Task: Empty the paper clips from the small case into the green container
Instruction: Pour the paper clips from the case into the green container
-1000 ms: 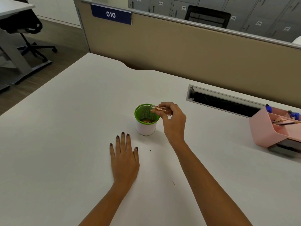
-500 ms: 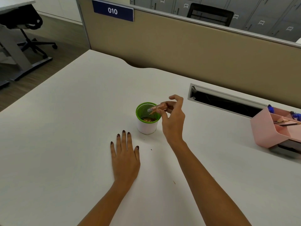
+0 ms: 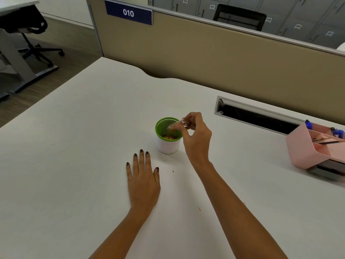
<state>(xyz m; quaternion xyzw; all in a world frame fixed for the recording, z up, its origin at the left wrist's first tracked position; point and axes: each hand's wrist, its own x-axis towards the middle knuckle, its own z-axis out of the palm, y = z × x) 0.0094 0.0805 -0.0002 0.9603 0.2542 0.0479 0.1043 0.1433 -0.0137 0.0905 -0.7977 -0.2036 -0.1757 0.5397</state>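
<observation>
Both forearms are bare right down to the bottom of the view, with no sleeve, cuff, watch, bracelet or glove on either. The left hand has slim fingers, and each nail is painted a dark, glossy shade, close to black or deep burgundy, neatly trimmed and rounded. No ring shows on that hand. The right hand wears no ring that I can see either; its nails are turned away, so their polish cannot be made out.
</observation>
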